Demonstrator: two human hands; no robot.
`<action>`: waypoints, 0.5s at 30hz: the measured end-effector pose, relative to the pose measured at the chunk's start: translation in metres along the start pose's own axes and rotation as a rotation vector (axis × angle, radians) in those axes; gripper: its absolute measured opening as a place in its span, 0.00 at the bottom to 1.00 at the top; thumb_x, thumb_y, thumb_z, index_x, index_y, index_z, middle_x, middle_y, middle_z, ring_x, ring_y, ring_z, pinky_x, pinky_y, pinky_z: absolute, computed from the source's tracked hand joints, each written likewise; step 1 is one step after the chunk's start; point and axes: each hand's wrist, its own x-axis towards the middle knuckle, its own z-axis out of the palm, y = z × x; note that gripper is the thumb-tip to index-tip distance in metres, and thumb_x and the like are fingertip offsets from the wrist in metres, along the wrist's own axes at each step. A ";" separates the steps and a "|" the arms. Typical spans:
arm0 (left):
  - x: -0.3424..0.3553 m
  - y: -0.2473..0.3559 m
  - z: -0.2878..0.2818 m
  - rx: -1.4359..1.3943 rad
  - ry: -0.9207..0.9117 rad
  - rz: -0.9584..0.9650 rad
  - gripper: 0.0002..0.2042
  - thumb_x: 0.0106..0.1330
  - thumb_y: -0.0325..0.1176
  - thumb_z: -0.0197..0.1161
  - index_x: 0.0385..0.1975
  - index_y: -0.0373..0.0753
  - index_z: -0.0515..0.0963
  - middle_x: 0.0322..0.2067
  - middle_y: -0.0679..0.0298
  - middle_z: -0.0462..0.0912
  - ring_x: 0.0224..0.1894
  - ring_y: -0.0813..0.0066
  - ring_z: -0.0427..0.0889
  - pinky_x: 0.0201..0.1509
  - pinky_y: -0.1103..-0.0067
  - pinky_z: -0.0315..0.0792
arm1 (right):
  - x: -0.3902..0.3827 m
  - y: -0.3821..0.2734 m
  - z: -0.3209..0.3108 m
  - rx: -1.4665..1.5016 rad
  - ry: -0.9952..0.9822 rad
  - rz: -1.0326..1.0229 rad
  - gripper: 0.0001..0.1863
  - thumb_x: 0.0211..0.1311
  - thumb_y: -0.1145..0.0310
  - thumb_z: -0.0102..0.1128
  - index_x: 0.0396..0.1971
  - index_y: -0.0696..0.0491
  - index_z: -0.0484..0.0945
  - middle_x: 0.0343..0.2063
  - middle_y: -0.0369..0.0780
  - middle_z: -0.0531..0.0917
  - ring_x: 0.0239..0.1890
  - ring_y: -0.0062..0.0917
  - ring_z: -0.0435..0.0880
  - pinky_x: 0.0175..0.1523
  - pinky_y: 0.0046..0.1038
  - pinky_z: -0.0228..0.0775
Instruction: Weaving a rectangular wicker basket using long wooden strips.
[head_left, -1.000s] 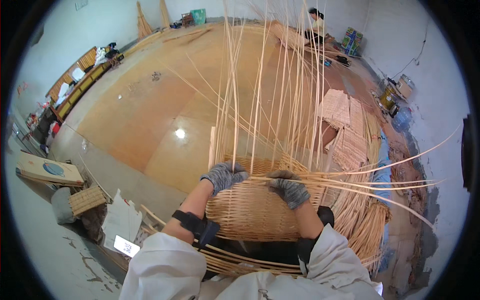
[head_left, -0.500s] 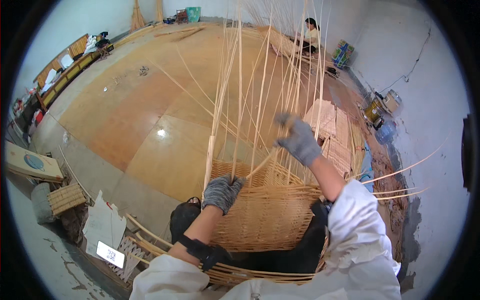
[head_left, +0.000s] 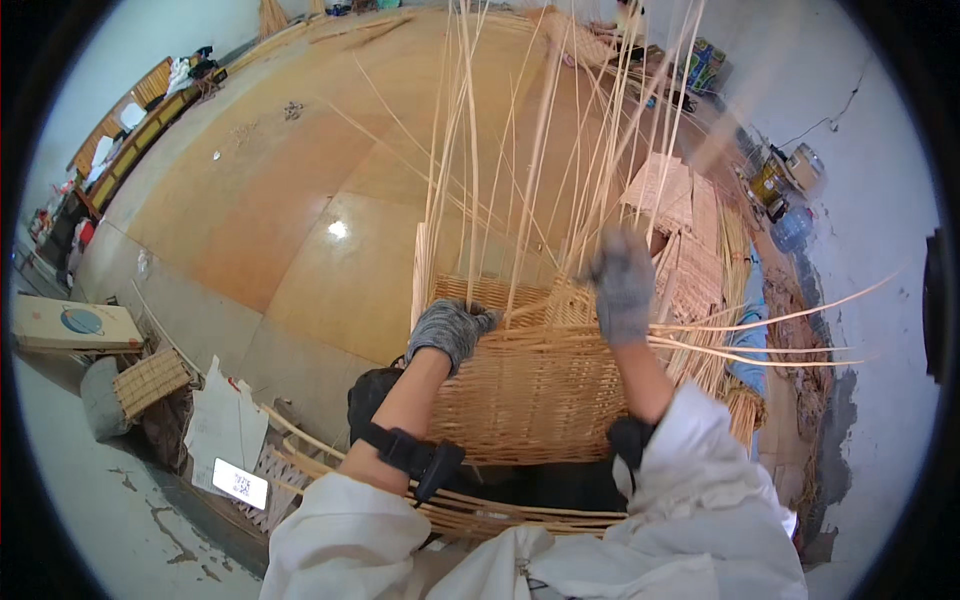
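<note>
A partly woven wicker basket (head_left: 535, 395) stands in front of me, with tall pale upright rods (head_left: 545, 130) rising from its far edges. At the left of its near rim, my left hand (head_left: 452, 332) in a grey knitted glove closes around an upright rod (head_left: 473, 180). My right hand (head_left: 624, 290), gloved the same way, is raised at the right of the rim beside the uprights. Motion smears its fingers, so whether it holds a rod is unclear. Several loose rods (head_left: 780, 324) stick out to the right from the rim.
Flat woven pieces (head_left: 665, 205) and bundled strips lie right of the basket. Bent canes (head_left: 520, 518) cross close to my body. At left are a cardboard box (head_left: 80, 325) and a lit phone (head_left: 240, 484); a wooden bench (head_left: 140, 130) stands farther off. A person (head_left: 628, 25) is at the back.
My right hand has moved slightly right and down, nearer the rim. My left hand keeps its grip. The view has tilted down, and the rods at right now spread higher in it.
</note>
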 end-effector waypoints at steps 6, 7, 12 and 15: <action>-0.009 0.007 0.004 0.066 0.093 0.076 0.27 0.48 0.56 0.60 0.36 0.36 0.77 0.34 0.53 0.79 0.40 0.63 0.77 0.46 0.74 0.68 | -0.039 0.050 -0.060 0.324 0.084 0.079 0.12 0.61 0.62 0.48 0.20 0.51 0.63 0.11 0.34 0.65 0.15 0.22 0.69 0.25 0.30 0.73; -0.011 0.009 0.005 0.060 0.115 0.157 0.27 0.48 0.56 0.60 0.36 0.36 0.77 0.34 0.53 0.79 0.40 0.63 0.77 0.46 0.74 0.68 | -0.036 0.048 -0.057 0.344 0.103 0.069 0.12 0.61 0.62 0.48 0.20 0.51 0.63 0.11 0.34 0.65 0.15 0.22 0.69 0.25 0.30 0.73; -0.018 0.017 0.011 0.187 0.237 0.007 0.35 0.41 0.63 0.60 0.38 0.35 0.76 0.37 0.51 0.78 0.42 0.60 0.76 0.48 0.73 0.67 | -0.050 0.007 -0.018 0.125 -0.107 0.042 0.11 0.62 0.62 0.46 0.23 0.51 0.64 0.12 0.34 0.67 0.14 0.22 0.69 0.23 0.28 0.71; -0.019 0.020 0.010 0.141 0.193 0.010 0.34 0.42 0.62 0.60 0.37 0.34 0.76 0.37 0.50 0.78 0.42 0.59 0.76 0.48 0.72 0.66 | -0.052 0.001 -0.012 -0.003 -0.116 -0.075 0.10 0.62 0.62 0.45 0.25 0.51 0.65 0.12 0.34 0.65 0.13 0.21 0.67 0.21 0.27 0.69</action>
